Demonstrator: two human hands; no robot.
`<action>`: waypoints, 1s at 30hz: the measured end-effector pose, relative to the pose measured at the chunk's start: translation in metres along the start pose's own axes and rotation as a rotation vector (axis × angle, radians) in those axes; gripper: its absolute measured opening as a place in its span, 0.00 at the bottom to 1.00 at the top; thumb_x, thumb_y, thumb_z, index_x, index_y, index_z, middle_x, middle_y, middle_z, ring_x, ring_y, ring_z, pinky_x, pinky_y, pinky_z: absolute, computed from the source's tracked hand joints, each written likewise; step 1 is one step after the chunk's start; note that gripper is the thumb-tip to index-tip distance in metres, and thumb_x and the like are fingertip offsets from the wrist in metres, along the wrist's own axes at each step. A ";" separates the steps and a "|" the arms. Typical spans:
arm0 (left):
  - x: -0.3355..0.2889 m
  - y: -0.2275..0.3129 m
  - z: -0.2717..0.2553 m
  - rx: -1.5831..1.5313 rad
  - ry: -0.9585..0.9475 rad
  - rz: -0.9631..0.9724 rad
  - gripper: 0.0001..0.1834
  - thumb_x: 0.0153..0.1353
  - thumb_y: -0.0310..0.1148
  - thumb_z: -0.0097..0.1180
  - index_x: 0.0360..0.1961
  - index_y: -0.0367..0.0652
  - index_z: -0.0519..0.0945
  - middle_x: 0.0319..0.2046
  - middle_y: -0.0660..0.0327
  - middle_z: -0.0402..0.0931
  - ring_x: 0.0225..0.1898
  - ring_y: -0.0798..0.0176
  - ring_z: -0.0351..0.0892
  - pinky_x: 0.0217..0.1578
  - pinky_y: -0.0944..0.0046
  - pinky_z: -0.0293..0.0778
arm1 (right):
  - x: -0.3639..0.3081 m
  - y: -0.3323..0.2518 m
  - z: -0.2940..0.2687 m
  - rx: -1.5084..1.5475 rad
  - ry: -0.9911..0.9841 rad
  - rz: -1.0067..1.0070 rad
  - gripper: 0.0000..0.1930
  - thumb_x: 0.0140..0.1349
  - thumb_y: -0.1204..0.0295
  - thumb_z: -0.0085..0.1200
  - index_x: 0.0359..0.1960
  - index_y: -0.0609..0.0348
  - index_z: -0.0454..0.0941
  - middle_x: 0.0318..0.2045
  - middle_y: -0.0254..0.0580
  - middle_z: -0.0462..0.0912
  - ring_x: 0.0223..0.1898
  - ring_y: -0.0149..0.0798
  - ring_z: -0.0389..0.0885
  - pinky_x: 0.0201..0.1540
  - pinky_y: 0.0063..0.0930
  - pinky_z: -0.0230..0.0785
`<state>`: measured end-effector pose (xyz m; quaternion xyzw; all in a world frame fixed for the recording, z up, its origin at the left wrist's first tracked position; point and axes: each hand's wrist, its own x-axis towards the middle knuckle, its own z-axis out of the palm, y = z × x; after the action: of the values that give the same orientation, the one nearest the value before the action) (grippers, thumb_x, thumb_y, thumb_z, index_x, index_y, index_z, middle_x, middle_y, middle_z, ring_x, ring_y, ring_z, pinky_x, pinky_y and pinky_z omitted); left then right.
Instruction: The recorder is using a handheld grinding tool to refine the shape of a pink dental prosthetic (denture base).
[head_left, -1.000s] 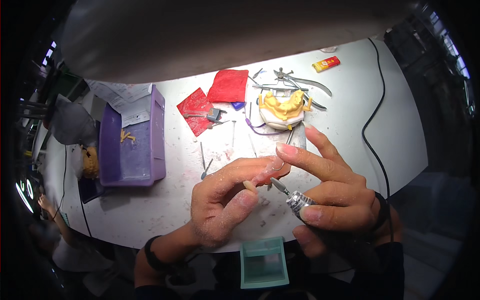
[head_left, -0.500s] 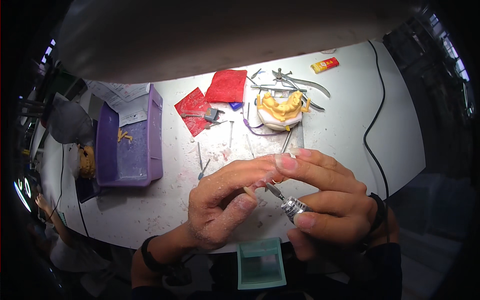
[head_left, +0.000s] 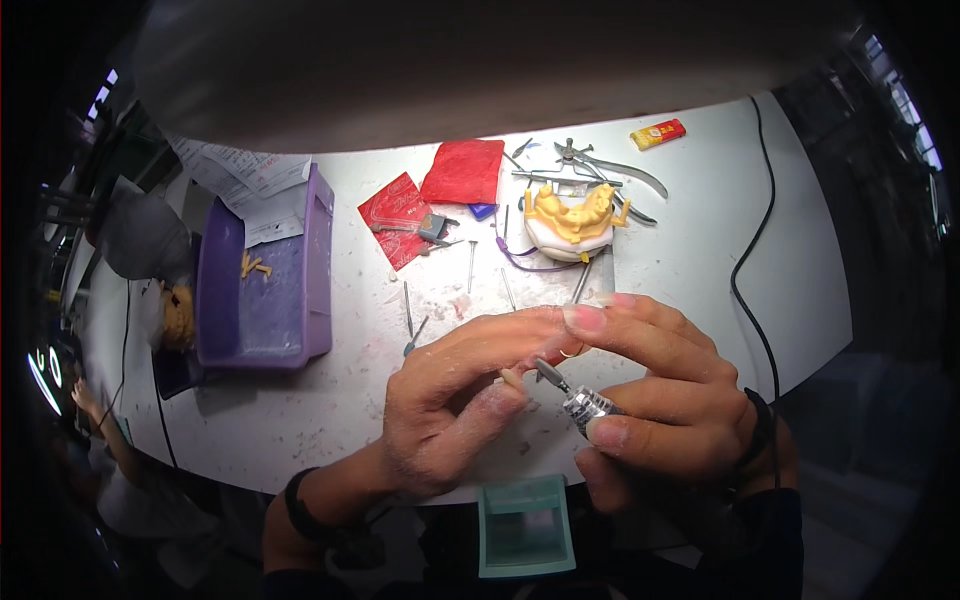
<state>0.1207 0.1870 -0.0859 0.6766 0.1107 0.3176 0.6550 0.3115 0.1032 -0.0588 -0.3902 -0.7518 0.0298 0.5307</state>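
Note:
Dusty with pale powder, my left hand (head_left: 440, 395) pinches a small pink piece (head_left: 550, 354) between thumb and fingers; it looks like part of a denture, mostly hidden by the fingers. My right hand (head_left: 685, 405) grips a silver rotary handpiece (head_left: 589, 406) like a pen. Its grey bur (head_left: 551, 374) points up and left at the pink piece, very close to it; whether they touch I cannot tell. The right fingertips rest over the left ones. Beyond the hands stands a yellow dental model (head_left: 570, 218) on a white base.
A purple bin (head_left: 318, 270) with papers and small yellow pieces stands left. Red packets (head_left: 462, 172), several loose burs (head_left: 472, 268) and pliers (head_left: 625, 172) lie farther back. A black cable (head_left: 745, 265) runs down the right; a green tray (head_left: 525, 570) sits below the table edge.
The view has shifted slightly, so the table things appear a little farther right. Both hands keep nearly the same pose, with the bur still beside the pink piece.

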 end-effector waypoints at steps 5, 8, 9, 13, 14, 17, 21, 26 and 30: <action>0.005 0.001 -0.005 0.014 -0.046 0.022 0.17 0.69 0.27 0.44 0.55 0.30 0.74 0.56 0.44 0.74 0.65 0.43 0.67 0.65 0.49 0.61 | 0.001 0.000 0.000 0.024 -0.014 0.029 0.12 0.47 0.78 0.61 0.35 0.59 0.75 0.21 0.36 0.76 0.46 0.59 0.85 0.48 0.55 0.78; 0.006 -0.002 -0.004 -0.039 -0.060 0.030 0.17 0.70 0.28 0.43 0.55 0.31 0.74 0.57 0.45 0.73 0.67 0.42 0.64 0.67 0.48 0.58 | -0.006 -0.003 -0.008 0.056 -0.130 0.087 0.17 0.54 0.73 0.62 0.44 0.52 0.72 0.24 0.35 0.81 0.53 0.58 0.80 0.60 0.58 0.64; 0.006 -0.003 -0.003 -0.124 -0.050 -0.012 0.17 0.71 0.28 0.43 0.56 0.31 0.73 0.58 0.45 0.73 0.67 0.42 0.63 0.67 0.48 0.57 | -0.006 -0.003 -0.009 0.063 -0.162 0.096 0.18 0.55 0.72 0.63 0.46 0.50 0.71 0.25 0.34 0.82 0.55 0.57 0.79 0.63 0.59 0.60; 0.002 -0.008 0.001 -0.352 -0.052 -0.079 0.17 0.72 0.28 0.41 0.57 0.32 0.71 0.61 0.45 0.69 0.70 0.41 0.58 0.68 0.47 0.54 | -0.006 -0.002 -0.011 0.063 -0.192 0.091 0.19 0.57 0.70 0.63 0.49 0.49 0.70 0.24 0.34 0.84 0.57 0.55 0.78 0.67 0.59 0.54; 0.002 -0.009 0.002 -0.385 -0.064 -0.071 0.17 0.72 0.28 0.41 0.58 0.32 0.71 0.61 0.44 0.68 0.70 0.42 0.57 0.68 0.47 0.54 | -0.007 -0.002 -0.008 0.048 -0.180 0.094 0.19 0.58 0.70 0.63 0.49 0.49 0.70 0.24 0.34 0.84 0.57 0.55 0.79 0.68 0.59 0.54; 0.000 -0.009 0.002 -0.450 -0.058 -0.115 0.17 0.72 0.28 0.40 0.57 0.32 0.70 0.62 0.43 0.67 0.70 0.41 0.56 0.68 0.46 0.53 | -0.011 -0.002 -0.006 0.015 -0.171 0.087 0.18 0.59 0.69 0.62 0.49 0.50 0.70 0.23 0.33 0.84 0.57 0.53 0.79 0.68 0.56 0.54; 0.000 -0.009 -0.002 -0.387 -0.121 -0.122 0.16 0.73 0.31 0.41 0.57 0.35 0.66 0.62 0.34 0.62 0.65 0.43 0.65 0.66 0.42 0.59 | -0.005 -0.003 0.003 -0.021 -0.032 0.018 0.09 0.53 0.78 0.58 0.36 0.57 0.75 0.18 0.33 0.77 0.51 0.54 0.84 0.58 0.53 0.69; -0.005 -0.007 -0.006 -0.345 -0.107 -0.205 0.16 0.72 0.32 0.42 0.56 0.35 0.67 0.58 0.41 0.68 0.63 0.45 0.68 0.66 0.43 0.60 | -0.005 0.000 0.003 -0.021 -0.035 -0.010 0.09 0.53 0.77 0.59 0.36 0.57 0.76 0.18 0.33 0.76 0.50 0.54 0.84 0.56 0.51 0.72; -0.007 -0.008 -0.002 -0.401 -0.051 -0.193 0.17 0.72 0.29 0.43 0.57 0.32 0.71 0.57 0.47 0.70 0.60 0.56 0.71 0.62 0.55 0.63 | -0.006 -0.001 0.004 -0.037 -0.035 0.000 0.10 0.52 0.75 0.60 0.36 0.56 0.76 0.18 0.33 0.76 0.50 0.56 0.84 0.55 0.53 0.72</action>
<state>0.1163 0.1853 -0.0959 0.5271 0.0931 0.2519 0.8063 0.3089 0.1005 -0.0648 -0.3993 -0.7616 0.0226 0.5099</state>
